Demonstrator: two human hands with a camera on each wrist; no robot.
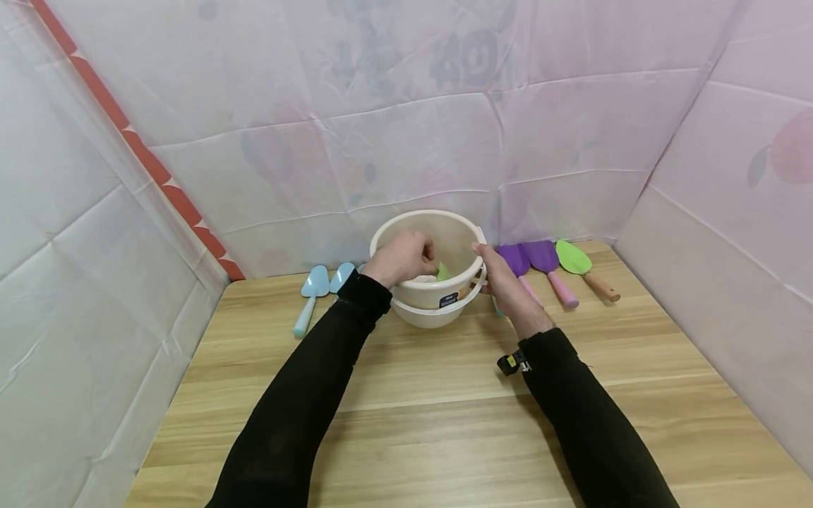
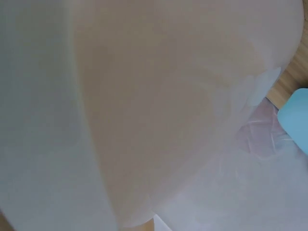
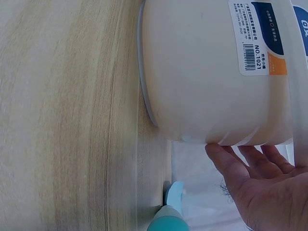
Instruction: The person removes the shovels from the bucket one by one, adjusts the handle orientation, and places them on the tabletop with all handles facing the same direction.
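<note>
My left hand (image 1: 403,257) is curling inside the cream plastic bowl (image 1: 457,236), gripping a green scoop (image 1: 442,271). My right hand (image 1: 502,279), fingers straight, is steadying the rim. Yanking could tip the stacked bowls off the wooden worktop (image 1: 413,395).

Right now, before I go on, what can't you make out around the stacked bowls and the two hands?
- Left hand, head view: fingertips reach into the upper bowl; whether they grip the green piece is hidden.
- Left wrist view: only the blurred bowl wall; no hand visible.
- Right hand, right wrist view: cut off by the frame edge.
- Teal tool, right wrist view: mostly cut off.
</note>
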